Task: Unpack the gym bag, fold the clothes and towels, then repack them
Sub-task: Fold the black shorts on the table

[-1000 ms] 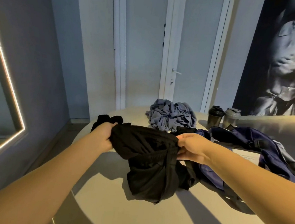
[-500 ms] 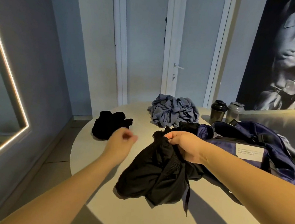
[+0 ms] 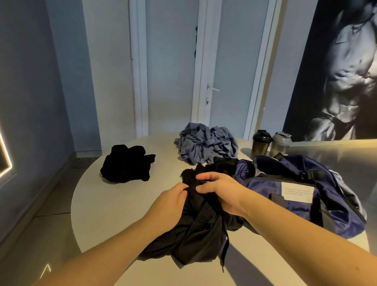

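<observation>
A round table is taking up the lower half of the view and is bearing everything else. On its right side a navy bag is lying slumped on its side, its mouth gaping toward the far edge and a white label facing up. The inside is showing only as dark shadow, so what is in it cannot be told. A fold of black cloth is sitting at the bag's left end, perhaps spilling out of it.

A black garment is lying crumpled near the middle of the table, just left of the bag, with a drawstring hanging over its near side. A grey heap of crumpled cloth is sitting at the far edge, behind the garment. A black heap is lying at the left edge, well apart from the bag. Two shakers, one dark and one grey, are standing upright side by side behind the bag, next to the grey heap.

Both hands are working at the garment's raised upper end. The right hand is reaching across in front of the bag, fingers curled over the cloth and gripping it. The left hand is just beside it, pinching the fabric between thumb and curled fingers.
</observation>
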